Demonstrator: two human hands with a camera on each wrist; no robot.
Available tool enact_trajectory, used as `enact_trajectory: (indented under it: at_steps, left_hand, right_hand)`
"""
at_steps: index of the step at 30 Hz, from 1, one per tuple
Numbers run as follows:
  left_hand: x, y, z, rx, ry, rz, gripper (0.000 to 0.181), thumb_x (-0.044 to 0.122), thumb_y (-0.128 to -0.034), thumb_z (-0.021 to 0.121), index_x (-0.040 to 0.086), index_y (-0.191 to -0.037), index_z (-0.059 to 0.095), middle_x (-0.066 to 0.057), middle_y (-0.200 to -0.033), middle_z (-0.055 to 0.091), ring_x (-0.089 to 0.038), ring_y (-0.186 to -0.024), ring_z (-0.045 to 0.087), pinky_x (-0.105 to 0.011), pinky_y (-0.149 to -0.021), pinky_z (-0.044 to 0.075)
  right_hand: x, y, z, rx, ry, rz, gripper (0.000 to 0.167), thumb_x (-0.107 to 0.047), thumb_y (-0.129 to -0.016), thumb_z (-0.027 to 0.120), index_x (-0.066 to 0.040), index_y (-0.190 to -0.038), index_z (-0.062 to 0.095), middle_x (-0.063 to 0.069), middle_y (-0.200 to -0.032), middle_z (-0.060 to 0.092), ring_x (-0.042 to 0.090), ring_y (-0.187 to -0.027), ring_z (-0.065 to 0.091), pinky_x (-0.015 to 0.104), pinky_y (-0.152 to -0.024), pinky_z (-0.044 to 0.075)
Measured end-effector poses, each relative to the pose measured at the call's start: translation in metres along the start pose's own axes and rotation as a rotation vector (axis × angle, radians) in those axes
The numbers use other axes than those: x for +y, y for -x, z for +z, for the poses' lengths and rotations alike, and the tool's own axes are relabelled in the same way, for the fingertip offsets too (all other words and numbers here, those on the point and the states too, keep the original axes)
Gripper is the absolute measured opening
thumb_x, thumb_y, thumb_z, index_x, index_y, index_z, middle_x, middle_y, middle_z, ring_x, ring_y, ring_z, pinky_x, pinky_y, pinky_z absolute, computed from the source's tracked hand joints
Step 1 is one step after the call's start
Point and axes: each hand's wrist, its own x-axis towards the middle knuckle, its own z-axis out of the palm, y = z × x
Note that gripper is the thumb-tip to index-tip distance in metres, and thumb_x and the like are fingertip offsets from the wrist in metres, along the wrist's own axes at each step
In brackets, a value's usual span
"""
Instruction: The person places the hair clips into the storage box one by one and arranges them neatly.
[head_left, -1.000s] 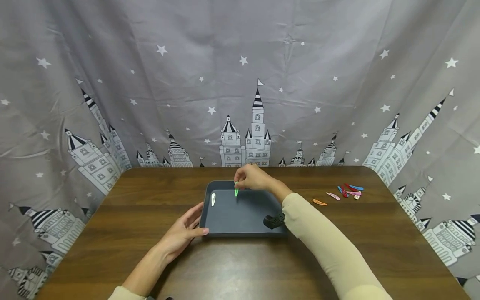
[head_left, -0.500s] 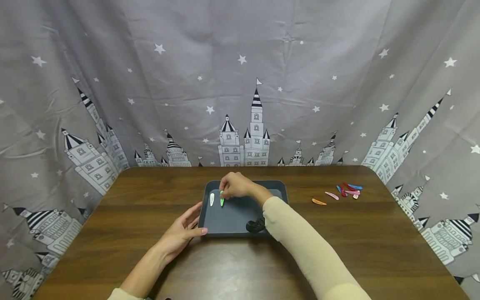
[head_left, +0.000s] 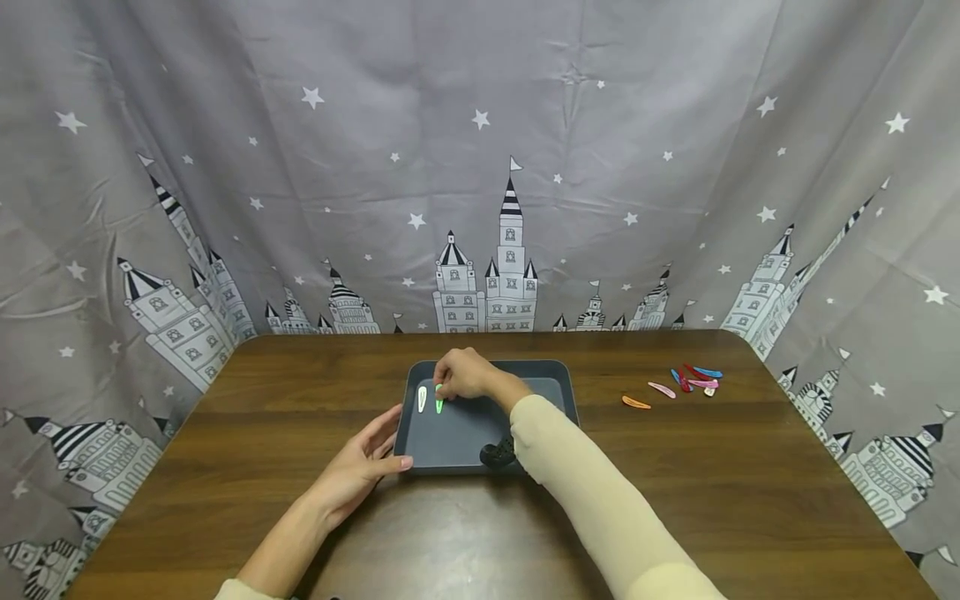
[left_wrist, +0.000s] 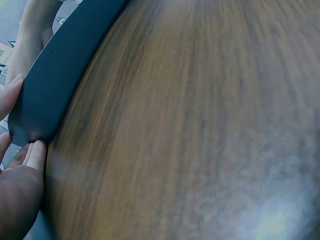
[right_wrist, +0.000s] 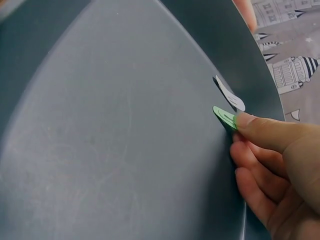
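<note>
A green hair clip (head_left: 439, 406) is pinched between thumb and fingers of my right hand (head_left: 467, 374), low over the left part of the grey tray (head_left: 480, 433). Just left of it a white hair clip (head_left: 422, 399) lies in the tray. The right wrist view shows the green clip (right_wrist: 224, 116) beside the white one (right_wrist: 231, 96), under my right thumb. My left hand (head_left: 362, 467) holds the tray's left edge near the front corner, thumb on the rim. In the left wrist view, fingers of my left hand (left_wrist: 22, 195) touch the tray wall (left_wrist: 60, 65).
On the wooden table (head_left: 750, 483), right of the tray, lie an orange clip (head_left: 636, 402), a pink clip (head_left: 662, 390) and a pile of several red, blue and pink clips (head_left: 697, 380). A grey castle-print curtain (head_left: 600, 208) hangs behind.
My right hand has moved left and lower over the tray with the green clip, bringing it beside the white one. My left hand has kept its hold on the tray.
</note>
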Motion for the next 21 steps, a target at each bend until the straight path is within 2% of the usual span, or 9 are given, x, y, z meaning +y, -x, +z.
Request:
enact_trajectory:
  at_steps: [9, 16, 21]
  left_hand:
    - [0.0, 0.002, -0.001, 0.001, 0.012, 0.007, 0.088, -0.006, -0.0921, 0.071, 0.011, -0.164, 0.023, -0.011, -0.169, 0.02, -0.032, -0.154, 0.018, -0.023, -0.103, 0.04]
    - [0.0, 0.002, -0.001, 0.003, 0.009, 0.004, 0.088, -0.006, -0.0921, 0.071, 0.011, -0.164, 0.023, -0.011, -0.169, 0.02, -0.033, -0.154, 0.017, -0.024, -0.103, 0.04]
    - [0.0, 0.0, -0.002, 0.009, 0.001, -0.005, 0.089, -0.005, -0.0919, 0.072, 0.012, -0.164, 0.023, -0.01, -0.169, 0.02, -0.032, -0.154, 0.018, -0.026, -0.106, 0.039]
  right_hand:
    - [-0.005, -0.007, 0.007, 0.004, 0.105, 0.001, 0.008, -0.02, -0.09, 0.083, -0.015, -0.093, 0.078, -0.009, -0.08, 0.066, 0.009, -0.073, 0.059, 0.024, -0.067, 0.047]
    - [-0.005, -0.003, 0.003, -0.014, 0.104, 0.005, 0.016, -0.022, -0.091, 0.082, -0.013, -0.104, 0.078, -0.008, -0.091, 0.068, 0.009, -0.082, 0.061, 0.024, -0.073, 0.05]
    - [-0.003, 0.002, -0.006, -0.028, 0.068, -0.007, 0.018, -0.019, -0.091, 0.082, -0.01, -0.106, 0.077, -0.006, -0.089, 0.07, 0.009, -0.081, 0.065, 0.025, -0.073, 0.052]
